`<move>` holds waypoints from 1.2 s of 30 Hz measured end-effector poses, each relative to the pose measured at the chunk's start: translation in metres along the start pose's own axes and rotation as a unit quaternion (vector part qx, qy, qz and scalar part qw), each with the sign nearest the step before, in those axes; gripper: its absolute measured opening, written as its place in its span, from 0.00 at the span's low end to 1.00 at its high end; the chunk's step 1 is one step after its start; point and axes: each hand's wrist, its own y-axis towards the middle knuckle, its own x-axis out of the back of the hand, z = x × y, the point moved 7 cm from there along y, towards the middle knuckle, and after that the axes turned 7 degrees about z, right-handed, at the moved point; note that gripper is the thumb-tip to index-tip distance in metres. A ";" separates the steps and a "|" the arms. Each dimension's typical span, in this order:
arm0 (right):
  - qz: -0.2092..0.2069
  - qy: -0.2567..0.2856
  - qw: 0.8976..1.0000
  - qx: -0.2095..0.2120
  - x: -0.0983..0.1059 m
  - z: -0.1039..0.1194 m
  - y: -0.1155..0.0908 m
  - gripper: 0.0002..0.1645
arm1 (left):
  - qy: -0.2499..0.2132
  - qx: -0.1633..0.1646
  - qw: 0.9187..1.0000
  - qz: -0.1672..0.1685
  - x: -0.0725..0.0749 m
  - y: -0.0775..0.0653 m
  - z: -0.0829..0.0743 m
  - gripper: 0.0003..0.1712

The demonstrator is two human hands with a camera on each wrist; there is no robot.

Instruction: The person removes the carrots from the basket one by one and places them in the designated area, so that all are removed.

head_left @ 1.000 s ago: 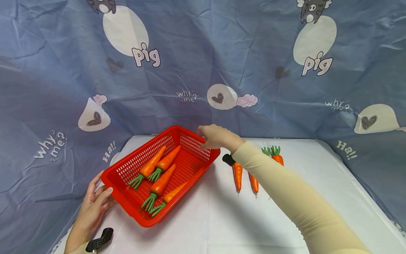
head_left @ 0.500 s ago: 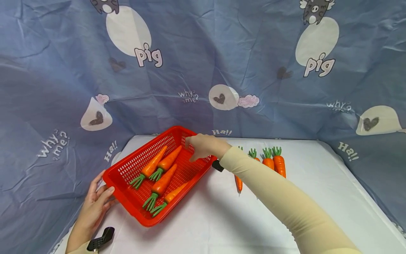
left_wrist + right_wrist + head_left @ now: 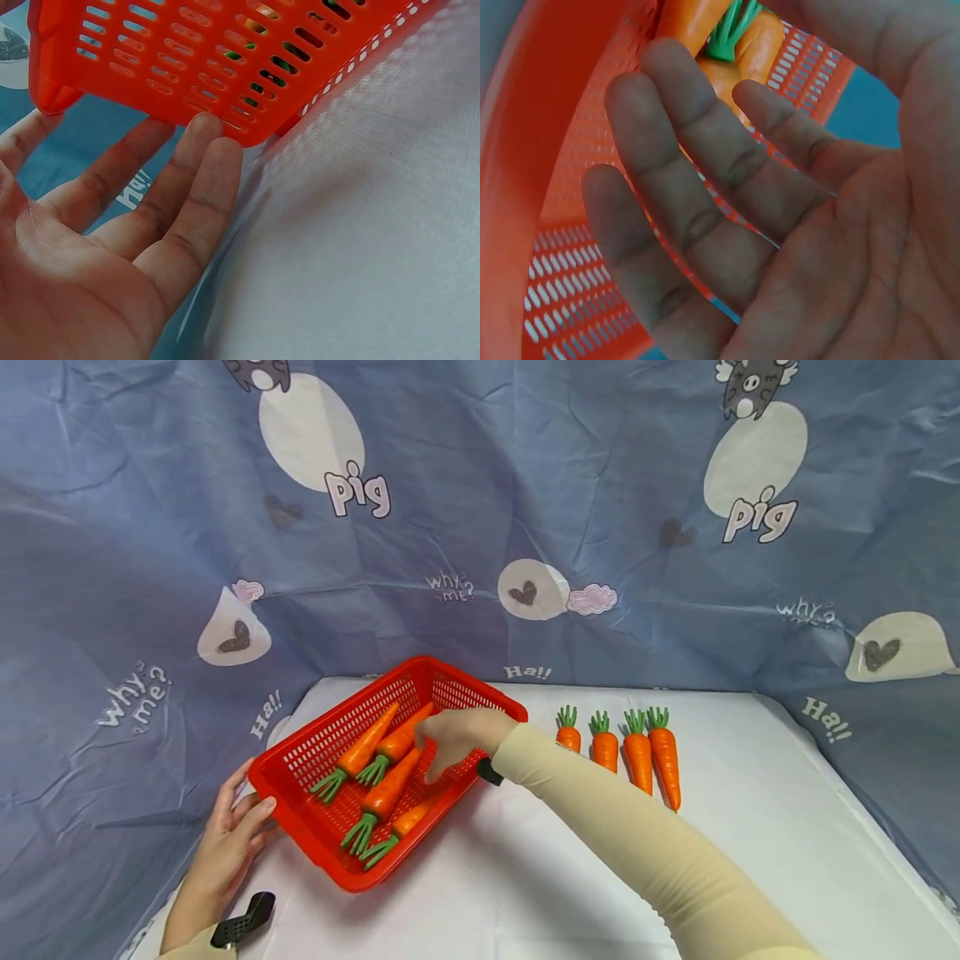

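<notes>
A red plastic basket [image 3: 300,843] lies at a slant on the left of the table with several orange carrots [image 3: 389,791] inside, their green tops toward its near end. My left hand [image 3: 225,847] grips the basket's near left corner, thumb on the rim and fingers against the outer wall. In the left wrist view those fingers [image 3: 217,172] meet the wall's lower edge. My right hand [image 3: 461,735] is over the inside of the basket, close to the carrots. The right wrist view shows its fingers [image 3: 641,142] spread and relaxed with nothing in them, the carrots beyond the fingertips.
Several more carrots [image 3: 664,760] lie in a row on the white tablecloth [image 3: 750,827] to the right, partly behind my right sleeve [image 3: 637,835]. A blue printed cloth [image 3: 630,543] hangs behind the table and along its sides.
My right hand has come left and toward me, from the basket's far right rim to over the carrots inside. The left hand stays on its corner. More of the table carrots' tops show.
</notes>
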 end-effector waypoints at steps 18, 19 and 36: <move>0.101 -0.007 0.995 -0.020 -0.032 0.016 0.020 0.34 | 0.002 -0.044 0.999 0.015 -0.002 -0.001 -0.006 0.40; 0.108 -0.008 0.994 -0.025 -0.033 0.015 0.021 0.34 | 0.002 -0.043 0.999 0.015 -0.002 -0.001 -0.006 0.40; 0.126 0.029 0.992 0.012 -0.038 0.023 0.029 0.33 | 0.006 -0.017 1.000 0.004 -0.002 0.000 -0.005 0.41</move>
